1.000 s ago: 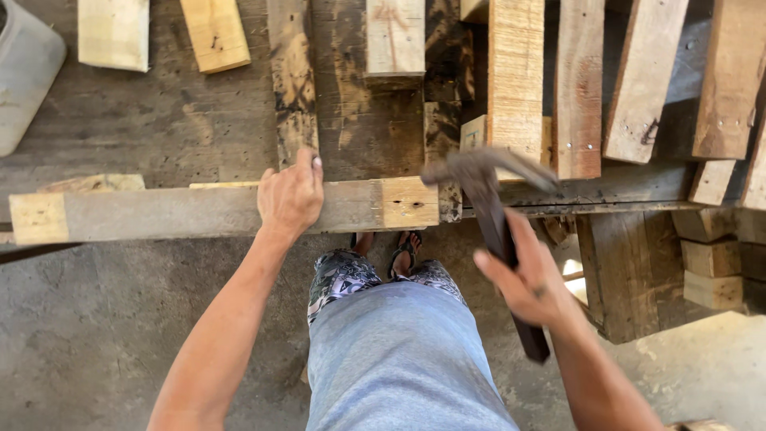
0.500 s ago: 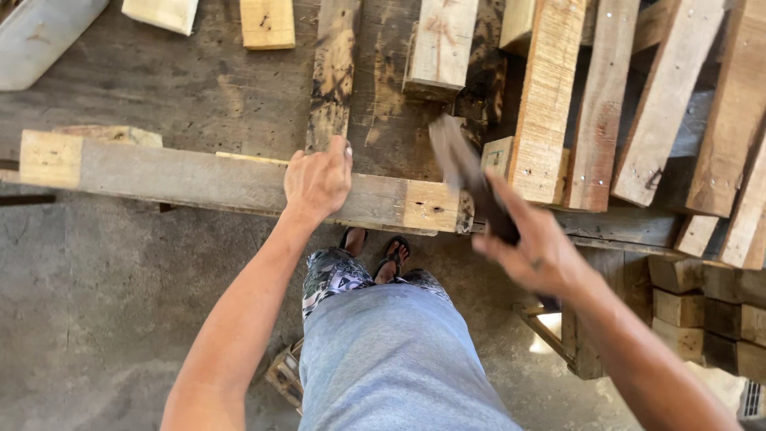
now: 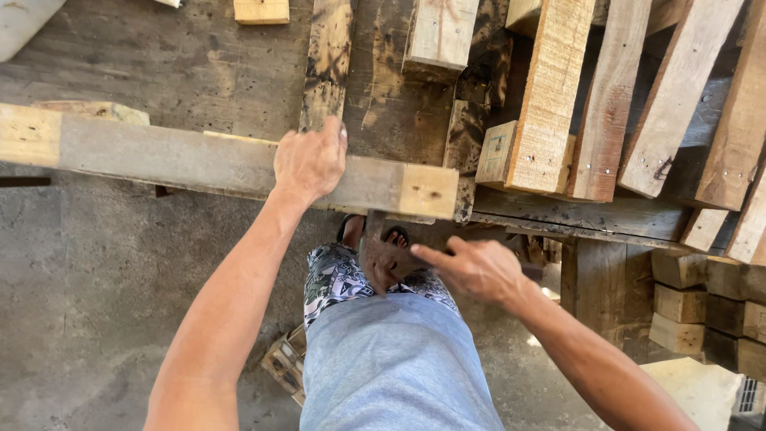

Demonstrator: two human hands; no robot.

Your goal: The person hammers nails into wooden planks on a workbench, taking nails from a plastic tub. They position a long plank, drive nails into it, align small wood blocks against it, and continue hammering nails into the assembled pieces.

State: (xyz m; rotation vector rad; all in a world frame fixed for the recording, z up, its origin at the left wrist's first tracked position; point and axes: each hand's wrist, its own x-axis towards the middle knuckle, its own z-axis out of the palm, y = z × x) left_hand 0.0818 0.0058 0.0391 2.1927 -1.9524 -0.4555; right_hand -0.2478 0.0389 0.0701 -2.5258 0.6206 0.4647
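A long grey wooden plank lies across the dark workbench, its pale right end jutting over the bench edge. My left hand presses down on the plank's middle, fingers curled over its far edge. My right hand is lower, below the plank's end, closed around a dark hammer. The rusty hammer head points left over my knees. The handle is mostly hidden by the hand, and the index finger lies stretched along it.
Several rough pallet boards lean across the bench at the right, with a short pale block behind the plank. Small wood blocks are stacked at the lower right. A white container sits at the top left. Concrete floor lies below.
The hammer has swung down from above the plank's right end to below it, near my knees. My left hand stays on the plank. The camera has shifted slightly.
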